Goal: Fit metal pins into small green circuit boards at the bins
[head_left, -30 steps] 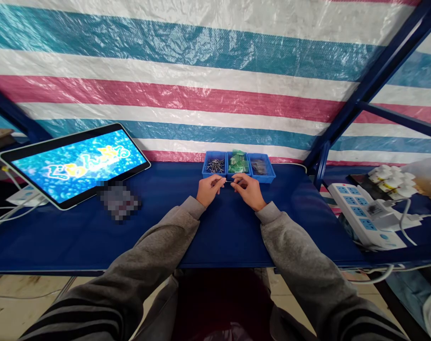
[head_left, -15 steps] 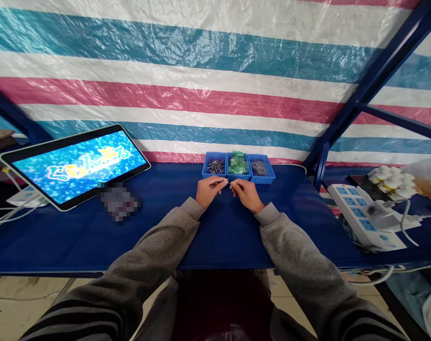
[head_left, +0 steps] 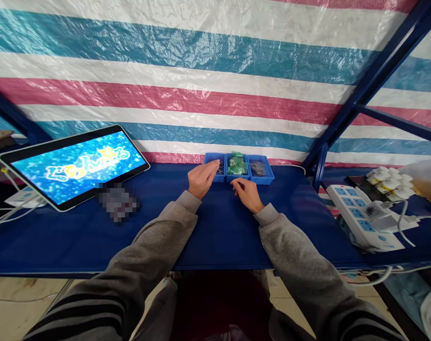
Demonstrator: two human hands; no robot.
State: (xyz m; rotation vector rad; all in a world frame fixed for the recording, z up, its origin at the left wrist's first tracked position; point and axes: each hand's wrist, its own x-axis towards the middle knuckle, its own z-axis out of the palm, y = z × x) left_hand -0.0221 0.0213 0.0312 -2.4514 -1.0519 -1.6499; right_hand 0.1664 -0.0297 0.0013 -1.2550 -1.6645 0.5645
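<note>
In the head view, the left hand (head_left: 201, 178) reaches over the near-left part of the left blue bin (head_left: 220, 178), its fingers long and close together. They hide part of the small metal pieces (head_left: 220, 167) lying inside, so I cannot tell whether the fingertips pinch one. The right hand (head_left: 247, 193) is just in front of the middle blue bin (head_left: 229, 179), fingers curled and thumb drawn in, a narrow pose; whether it holds anything cannot be made out.

The metal pieces look light, stiff and smooth, likely to roll or slip; a fingertip pinch around the middle of one should suit best. The green packets (head_left: 237, 164) in the middle bin seem soft and slick, better taken by an edge. The greyish pieces (head_left: 258, 167) in the right blue bin (head_left: 261, 180) look thin and light, though too small to identify. All three bins stand side by side on the counter (head_left: 215, 232).
</note>
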